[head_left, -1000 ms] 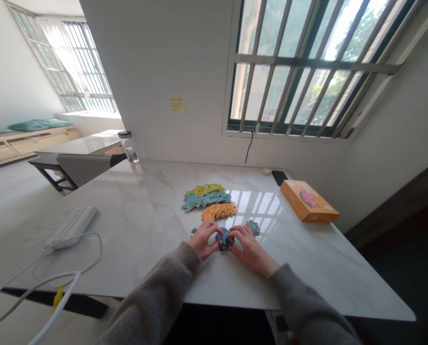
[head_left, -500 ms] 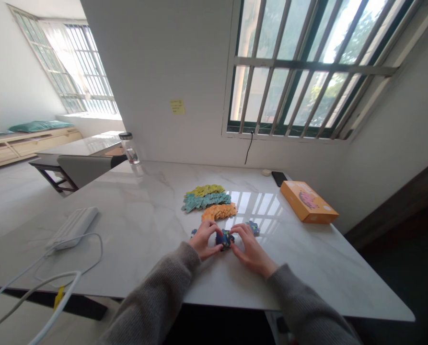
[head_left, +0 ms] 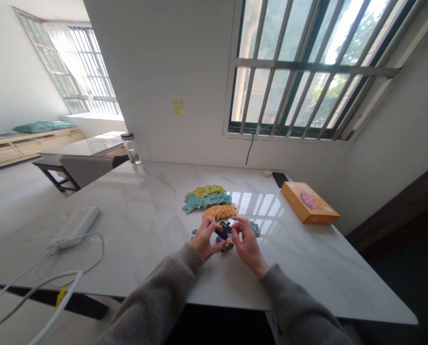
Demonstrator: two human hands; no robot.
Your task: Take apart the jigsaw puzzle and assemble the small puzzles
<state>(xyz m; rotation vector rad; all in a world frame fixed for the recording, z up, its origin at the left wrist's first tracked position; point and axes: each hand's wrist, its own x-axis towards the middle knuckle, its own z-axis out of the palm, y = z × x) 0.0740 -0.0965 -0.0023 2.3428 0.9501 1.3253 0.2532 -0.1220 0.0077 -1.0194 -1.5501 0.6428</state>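
Filling most of the lower view, the table (head_left: pixel 134 220) bears everything near the hands. Well to their right lies the orange box (head_left: pixel 309 203). The left hand (head_left: pixel 207 238) curves thumb and fingers round the left side of the dark pieces (head_left: pixel 225 231), grasping them; the right hand (head_left: pixel 248 239) pinches at their right edge. Beyond the hands spread the teal pile (head_left: pixel 206 203), the orange pile (head_left: pixel 221 211) and the yellow pile (head_left: pixel 208 190). The dark pieces sit between both sets of fingertips, just nearer than the orange pile. A blue piece (head_left: pixel 256 229) shows just beside the right hand.
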